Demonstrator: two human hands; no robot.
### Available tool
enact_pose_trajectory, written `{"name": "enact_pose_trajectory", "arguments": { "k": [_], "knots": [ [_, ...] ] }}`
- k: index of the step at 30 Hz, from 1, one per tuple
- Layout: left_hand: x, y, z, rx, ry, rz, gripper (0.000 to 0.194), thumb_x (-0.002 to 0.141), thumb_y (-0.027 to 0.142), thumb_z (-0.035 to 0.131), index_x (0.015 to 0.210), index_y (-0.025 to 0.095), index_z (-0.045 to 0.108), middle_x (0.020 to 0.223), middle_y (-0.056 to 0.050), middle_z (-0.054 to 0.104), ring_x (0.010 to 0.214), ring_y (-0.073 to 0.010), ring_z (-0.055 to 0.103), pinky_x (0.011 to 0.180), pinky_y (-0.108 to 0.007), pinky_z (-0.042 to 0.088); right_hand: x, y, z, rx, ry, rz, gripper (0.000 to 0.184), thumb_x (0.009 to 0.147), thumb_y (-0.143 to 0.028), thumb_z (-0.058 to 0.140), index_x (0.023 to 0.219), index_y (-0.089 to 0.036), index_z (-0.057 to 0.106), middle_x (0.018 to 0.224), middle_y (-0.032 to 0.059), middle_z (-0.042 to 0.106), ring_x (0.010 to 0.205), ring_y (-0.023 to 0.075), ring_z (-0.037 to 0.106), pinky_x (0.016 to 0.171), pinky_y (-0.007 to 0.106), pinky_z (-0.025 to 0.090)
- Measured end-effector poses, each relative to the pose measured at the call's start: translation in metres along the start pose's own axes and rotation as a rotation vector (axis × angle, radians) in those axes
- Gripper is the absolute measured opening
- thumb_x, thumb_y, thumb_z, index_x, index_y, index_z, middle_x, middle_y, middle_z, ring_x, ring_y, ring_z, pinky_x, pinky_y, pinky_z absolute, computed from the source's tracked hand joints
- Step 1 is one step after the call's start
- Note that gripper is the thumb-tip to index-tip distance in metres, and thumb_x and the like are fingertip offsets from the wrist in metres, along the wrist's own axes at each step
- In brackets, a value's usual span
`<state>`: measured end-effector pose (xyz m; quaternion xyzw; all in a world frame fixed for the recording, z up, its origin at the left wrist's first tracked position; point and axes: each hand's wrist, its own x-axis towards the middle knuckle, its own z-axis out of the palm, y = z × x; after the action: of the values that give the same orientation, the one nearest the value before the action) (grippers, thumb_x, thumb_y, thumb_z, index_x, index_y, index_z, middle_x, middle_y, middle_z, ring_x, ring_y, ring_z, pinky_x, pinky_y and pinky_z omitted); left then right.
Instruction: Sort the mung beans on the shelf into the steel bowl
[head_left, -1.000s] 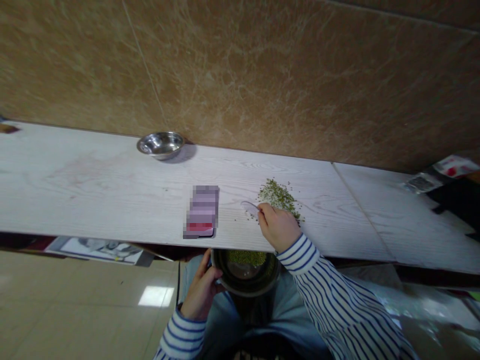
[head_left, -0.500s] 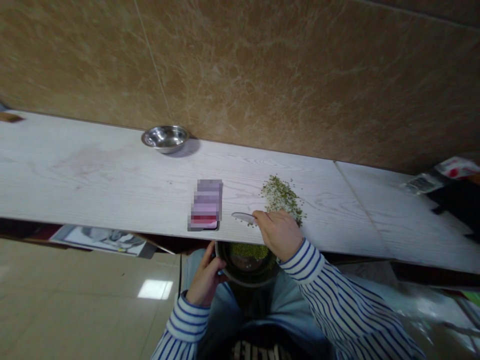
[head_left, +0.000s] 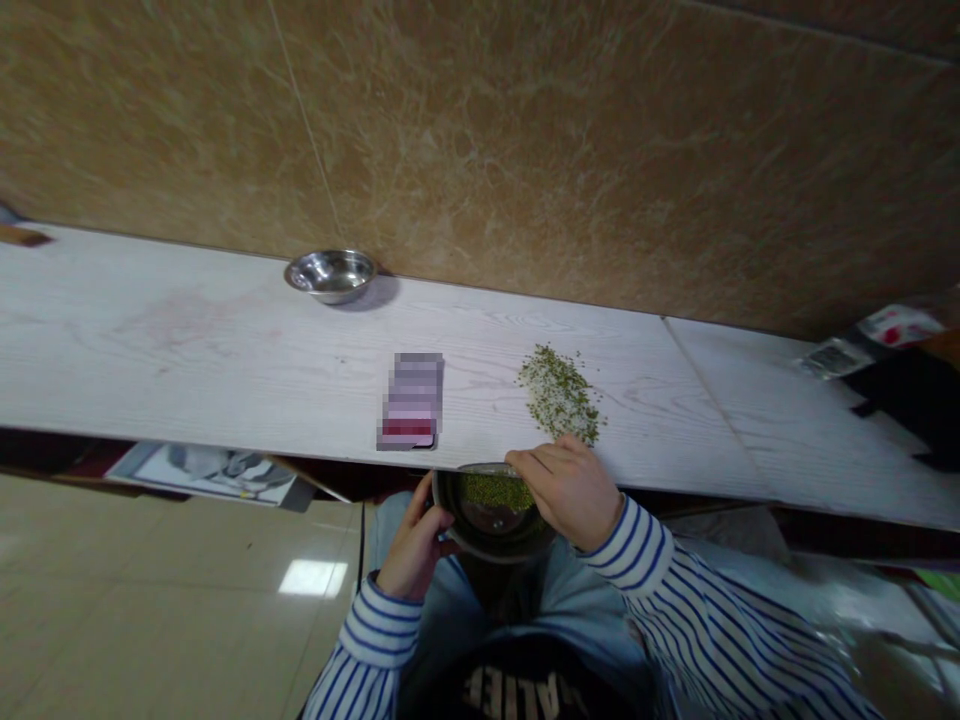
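Observation:
My left hand [head_left: 415,548] is closed on the left rim of a dark metal bowl [head_left: 495,552], which is held at the counter's front edge above my lap. Green mung beans [head_left: 496,490] lie along the far side inside it. In my right hand [head_left: 568,490] is a thin, pale, round-ended tool [head_left: 484,467], pinched over the bowl's far rim; its exact kind is unclear. Just beyond that hand, a pile of green beans mixed with white grains [head_left: 561,392] is spread on the counter.
A phone [head_left: 411,400] with a blurred screen lies left of the pile on the white wood-grain counter [head_left: 225,350]. By the tiled wall stands a small steel bowl [head_left: 331,276]. Black cloth and a plastic packet [head_left: 836,357] are at the right end. Open shelves run underneath.
My right hand has drawn the tool back toward me, from the counter surface to the bowl's rim. Fewer beans lie near the counter's edge. My left hand keeps holding the bowl.

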<state>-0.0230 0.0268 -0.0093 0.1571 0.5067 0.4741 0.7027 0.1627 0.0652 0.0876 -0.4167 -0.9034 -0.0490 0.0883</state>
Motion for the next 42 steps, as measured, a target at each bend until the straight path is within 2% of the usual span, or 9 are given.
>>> {"name": "enact_pose_trajectory", "arguments": {
  "k": [4,10,14,19,22,28,35,42],
  "knots": [
    [-0.002,-0.004,0.003,0.018,-0.017,-0.001,0.068,0.062,0.013,0.054,0.128,0.029,0.043,0.081,0.002,0.059,0.066,-0.0145,0.056,0.055,-0.028,0.049,-0.015,-0.002,-0.001,0.045,0.060,0.016,0.015,0.087,-0.014,0.045,0.096,-0.018,0.056,0.073,0.0013,0.064,0.069,0.0134,0.056,0.068,0.029,0.030],
    [-0.005,-0.009,0.010,0.025,-0.044,-0.048,0.071,0.062,0.012,0.054,0.130,0.028,0.040,0.085,0.000,0.059,0.066,-0.0144,0.056,0.054,-0.028,0.048,-0.047,0.026,0.001,0.022,0.205,0.276,0.017,0.090,-0.021,0.043,0.097,-0.016,0.057,0.082,0.0053,0.067,0.073,0.0152,0.059,0.071,0.028,0.036],
    [-0.004,-0.012,0.013,0.031,-0.052,-0.059,0.069,0.063,0.013,0.055,0.129,0.028,0.042,0.091,-0.001,0.060,0.069,-0.0154,0.057,0.055,-0.027,0.047,-0.058,0.040,0.003,0.007,0.172,0.295,0.019,0.091,-0.023,0.042,0.098,-0.017,0.059,0.083,0.0051,0.068,0.075,0.0151,0.060,0.072,0.028,0.037],
    [-0.003,-0.017,0.016,0.043,-0.049,-0.086,0.071,0.063,0.012,0.055,0.130,0.028,0.041,0.089,-0.001,0.061,0.070,-0.0149,0.057,0.056,-0.027,0.047,-0.050,0.047,0.008,0.031,0.127,0.298,0.021,0.091,-0.025,0.041,0.100,-0.018,0.059,0.083,0.0043,0.068,0.075,0.0148,0.060,0.072,0.028,0.037],
    [-0.004,-0.018,0.018,0.057,-0.048,-0.101,0.073,0.063,0.013,0.056,0.133,0.027,0.039,0.083,0.000,0.061,0.067,-0.0147,0.056,0.055,-0.027,0.047,-0.039,0.059,0.011,0.025,0.085,0.348,0.022,0.091,-0.026,0.040,0.100,-0.019,0.059,0.085,0.0047,0.069,0.077,0.0150,0.061,0.073,0.028,0.037],
    [-0.003,-0.019,0.023,0.064,0.016,-0.128,0.076,0.061,0.016,0.056,0.134,0.027,0.038,0.088,-0.001,0.064,0.069,-0.0159,0.057,0.056,-0.027,0.045,-0.018,0.084,0.012,0.008,-0.008,0.371,0.024,0.092,-0.027,0.039,0.105,-0.019,0.058,0.088,0.0051,0.069,0.082,0.0141,0.061,0.075,0.027,0.036],
    [0.001,-0.025,0.032,0.066,0.041,-0.133,0.076,0.059,0.015,0.056,0.132,0.027,0.040,0.088,-0.001,0.064,0.069,-0.0170,0.058,0.053,-0.027,0.045,-0.009,0.093,0.012,-0.006,-0.010,0.358,0.022,0.092,-0.027,0.041,0.105,-0.021,0.058,0.087,0.0032,0.068,0.081,0.0135,0.061,0.073,0.028,0.034],
    [0.003,-0.030,0.036,0.076,0.001,-0.170,0.073,0.061,0.013,0.056,0.132,0.028,0.040,0.092,-0.002,0.062,0.068,-0.0151,0.057,0.052,-0.025,0.044,-0.007,0.098,0.008,0.007,-0.003,0.345,0.022,0.092,-0.026,0.041,0.104,-0.020,0.058,0.086,0.0039,0.068,0.081,0.0138,0.061,0.073,0.028,0.033]
  ]
}}
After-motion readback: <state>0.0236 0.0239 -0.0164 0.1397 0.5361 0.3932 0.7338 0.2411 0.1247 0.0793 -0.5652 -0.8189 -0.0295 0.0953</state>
